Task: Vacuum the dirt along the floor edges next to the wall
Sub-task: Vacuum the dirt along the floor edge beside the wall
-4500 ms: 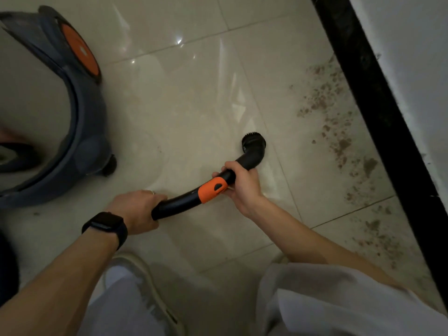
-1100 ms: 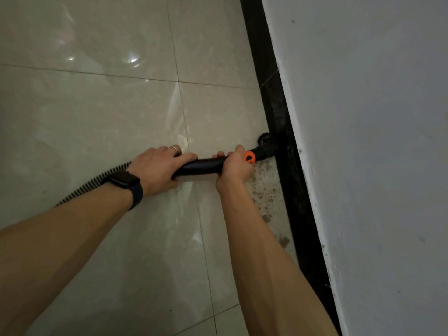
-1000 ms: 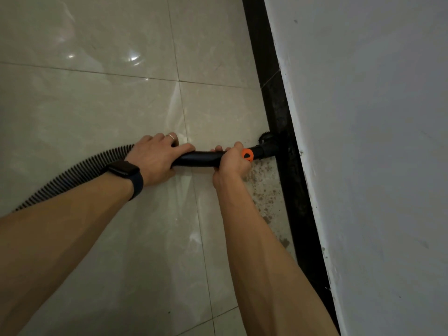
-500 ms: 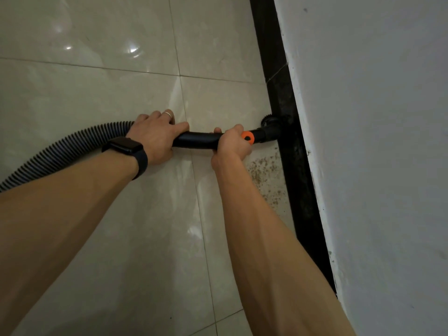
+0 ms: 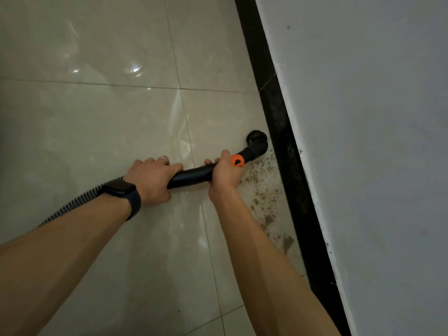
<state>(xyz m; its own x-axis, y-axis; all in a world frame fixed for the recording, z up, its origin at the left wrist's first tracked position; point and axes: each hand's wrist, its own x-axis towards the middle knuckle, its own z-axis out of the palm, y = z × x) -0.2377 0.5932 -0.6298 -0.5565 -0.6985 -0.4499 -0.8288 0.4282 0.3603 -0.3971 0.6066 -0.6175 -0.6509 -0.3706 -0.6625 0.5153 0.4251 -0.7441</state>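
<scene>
Head view: your left hand (image 5: 151, 179) and right hand (image 5: 226, 174) each keep a closed grip on the black vacuum wand (image 5: 191, 175). Its brush nozzle (image 5: 257, 143) sits on the tiled floor (image 5: 109, 122) just beside the black skirting (image 5: 288, 166), above the brown dirt (image 5: 266, 204) along the wall (image 5: 375, 141).

Bare forearms; dark smartwatch (image 5: 119, 188) on left wrist, silver ring (image 5: 164, 159) on left hand (image 5: 151, 181).
</scene>
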